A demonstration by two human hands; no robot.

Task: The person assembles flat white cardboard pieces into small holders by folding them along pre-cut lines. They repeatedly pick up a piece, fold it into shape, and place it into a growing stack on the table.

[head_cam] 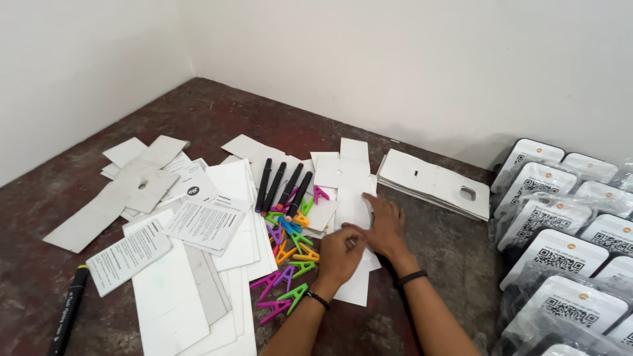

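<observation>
hands meet over a flat white die-cut cardboard sheet [353, 191] that lies on the dark brown worn tabletop [217, 112], roughly in the middle of the view. left hand [339, 254] is curled, its fingers bent down onto the lower part of the sheet and seemingly nipping its edge, though the exact grip is too small to make out. right hand [384, 227] lies flat with fingers spread and pressed onto the same sheet, just beside the left, the two nearly touching. each wrist carries a thin black band.

just left of the hands sits a loose heap of small bright plastic clips [290, 264] in pink, green, orange, purple and blue, partly on the white sheets. above the clips four black marker pens [282, 186] lie side by side, tips pointing toward the heap. further left, printed paper leaflets [206, 223] and more white card pieces are scattered and overlapping. a lone black marker with a yellow end [68, 310] lies near the left edge. behind the hands rests a neat stack of white card panels with a cut-out window [435, 182]. at the right, well apart from the hands, stand rows of white plaques in clear plastic wrap [560, 224].
</observation>
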